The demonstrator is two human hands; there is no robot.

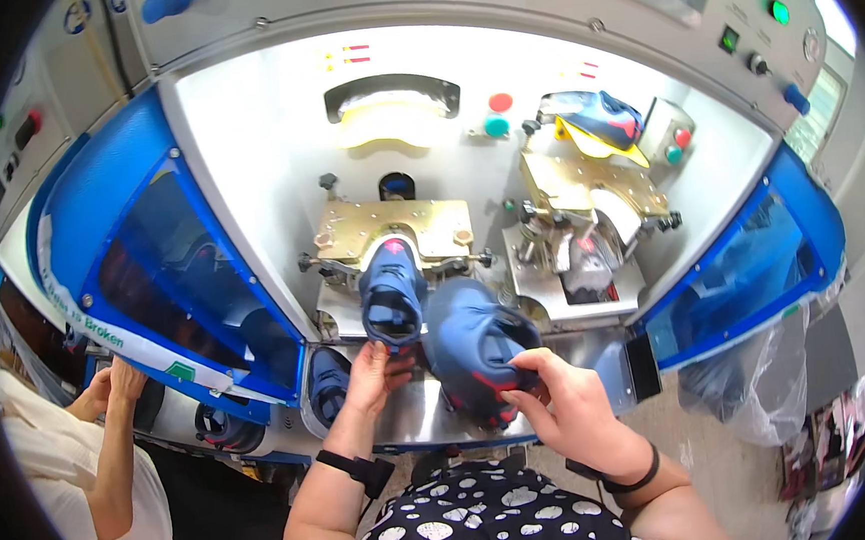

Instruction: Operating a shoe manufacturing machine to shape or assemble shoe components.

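Observation:
A dark blue shoe upper (391, 298) has its pink-marked toe under the brass-coloured plate (394, 227) of the left machine station. At its heel, my left hand (368, 377) is closed with thumb and fingers on the edge. My right hand (574, 401) pinches the red-trimmed collar of a second blue shoe upper (467, 328), held in front of the machine, nearer to me. Its toe points away, beside the first upper.
Another blue upper (607, 117) rests on a yellow form at the right station's top. A further blue shoe (328, 386) lies left of my left hand. Blue-framed side guards (192, 277) flank the opening. At far left, a co-worker's arm (115, 463) shows.

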